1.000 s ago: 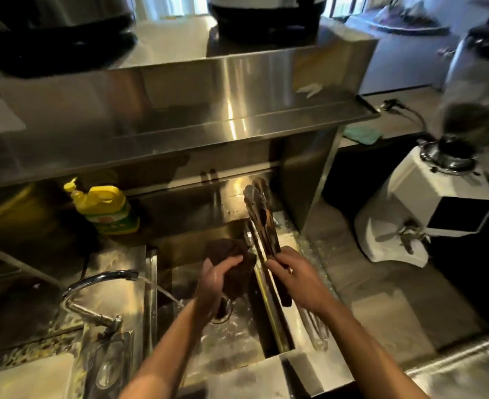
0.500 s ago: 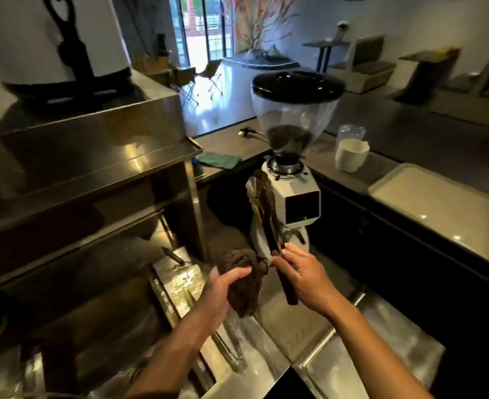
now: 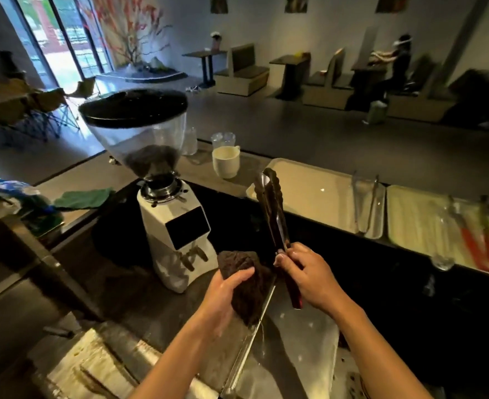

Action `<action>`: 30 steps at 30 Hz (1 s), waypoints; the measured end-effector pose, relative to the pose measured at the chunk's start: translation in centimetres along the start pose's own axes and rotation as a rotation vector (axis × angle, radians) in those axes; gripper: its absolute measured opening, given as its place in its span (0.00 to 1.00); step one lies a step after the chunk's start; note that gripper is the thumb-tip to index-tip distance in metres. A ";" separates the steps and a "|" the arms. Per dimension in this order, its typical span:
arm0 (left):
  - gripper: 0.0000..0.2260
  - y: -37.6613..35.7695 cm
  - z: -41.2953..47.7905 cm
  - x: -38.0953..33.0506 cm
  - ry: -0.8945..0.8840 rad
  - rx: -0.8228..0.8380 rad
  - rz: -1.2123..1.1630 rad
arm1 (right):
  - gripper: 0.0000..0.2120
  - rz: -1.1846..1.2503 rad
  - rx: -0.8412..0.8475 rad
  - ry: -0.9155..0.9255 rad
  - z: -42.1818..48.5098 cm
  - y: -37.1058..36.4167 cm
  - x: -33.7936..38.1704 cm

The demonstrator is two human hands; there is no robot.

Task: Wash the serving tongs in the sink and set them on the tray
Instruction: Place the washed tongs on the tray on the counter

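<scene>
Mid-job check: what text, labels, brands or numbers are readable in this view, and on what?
No text can be read in this view.
Grinder: dark panel, no text showing.
Wall pictures: too small and blurred to read.
Blue item at far left: too blurred to read.
Tongs, scourer, tray: no markings visible.

— Any writing here that can be read?
— None. The coffee grinder (image 3: 162, 243) has a dark panel (image 3: 187, 227) with no characters showing.
— And the pictures on the far wall (image 3: 219, 3)?
— Too blurred to tell. The blue thing at the left edge (image 3: 13, 189) is smeared too; nothing on it is legible.
</scene>
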State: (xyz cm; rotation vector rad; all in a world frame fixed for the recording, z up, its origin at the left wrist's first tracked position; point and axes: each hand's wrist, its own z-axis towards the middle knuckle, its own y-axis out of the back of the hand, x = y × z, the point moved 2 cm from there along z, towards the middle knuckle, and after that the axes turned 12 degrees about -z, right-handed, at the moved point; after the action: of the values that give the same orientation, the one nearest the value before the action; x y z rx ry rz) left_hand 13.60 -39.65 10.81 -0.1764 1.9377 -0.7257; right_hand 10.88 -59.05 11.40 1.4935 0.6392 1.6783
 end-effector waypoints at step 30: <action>0.09 -13.6 14.0 1.1 -0.052 0.011 -0.021 | 0.17 -0.503 -0.133 -0.558 18.4 10.1 -11.5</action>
State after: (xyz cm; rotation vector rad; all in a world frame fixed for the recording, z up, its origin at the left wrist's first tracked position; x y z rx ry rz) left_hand 22.59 -56.85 13.37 -0.2070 1.8847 -0.7383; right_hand 26.61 -76.46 16.12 1.4610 0.5221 0.8536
